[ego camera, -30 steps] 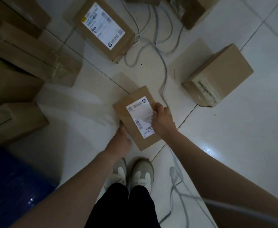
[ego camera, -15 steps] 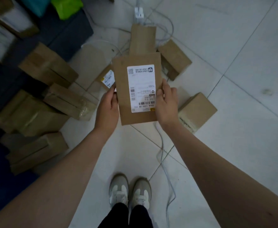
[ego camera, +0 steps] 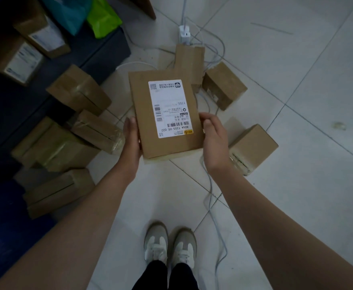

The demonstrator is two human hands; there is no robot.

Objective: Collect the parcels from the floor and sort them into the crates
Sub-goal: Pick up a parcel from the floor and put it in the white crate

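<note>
Being held above the tiled floor (ego camera: 297, 206), a flat cardboard parcel (ego camera: 141, 97) is gripped at its near end from both sides. The L edge is clasped by the left hand (ego camera: 131, 141), thumb laid on the top face. The R edge is clasped by the right hand (ego camera: 214, 141), fingers curled round it. Its white label (ego camera: 170, 107) is turned up, w/ text upside down to the cam. Several brown boxes (ego camera: 79, 91) are scattered on the floor beyond & to the left. A taped box (ego camera: 253, 147) is seen just right of the right hand. A dark blue crate (ego camera: 108, 49) w/ labelled parcels (ego camera: 44, 36) inside is seen top left. A grey cable (ego camera: 210, 185) is laid across the tiles beside the shoes (ego camera: 169, 245).
</note>
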